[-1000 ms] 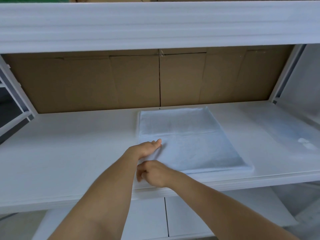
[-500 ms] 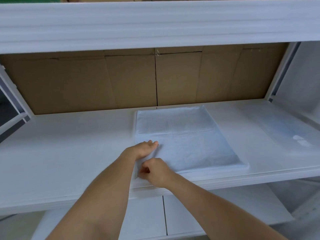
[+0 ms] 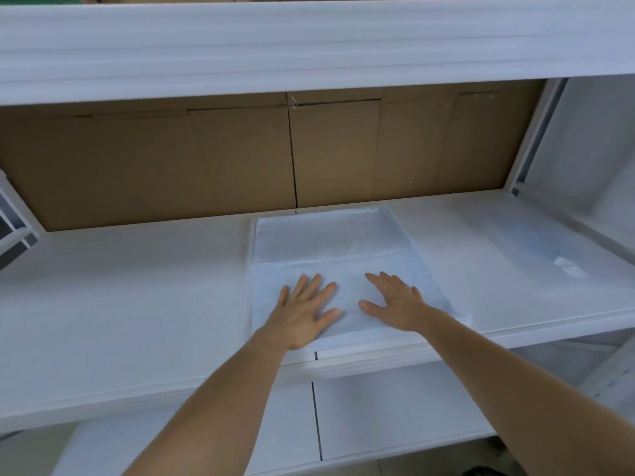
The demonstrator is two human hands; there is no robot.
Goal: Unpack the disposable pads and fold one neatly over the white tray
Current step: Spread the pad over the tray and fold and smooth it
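Note:
A pale blue disposable pad (image 3: 330,242) lies spread over the white tray (image 3: 252,269) in the middle of the white shelf, with a fold line running across it. My left hand (image 3: 304,309) lies flat on the near left part of the pad, fingers straight and spread. My right hand (image 3: 395,300) lies flat on the near right part, fingers also straight. Only the tray's left rim shows; the pad covers the rest.
A clear plastic pack (image 3: 549,255) with bluish contents and a white label lies on the shelf at the right. Brown cardboard (image 3: 240,159) forms the back wall. An upper shelf (image 3: 309,46) hangs overhead, and a lower shelf (image 3: 378,424) sits below the front edge.
Both hands were bunched together at the pad's near left corner, the right one curled. Now they have moved apart and lie flat with spread fingers on the pad's near half.

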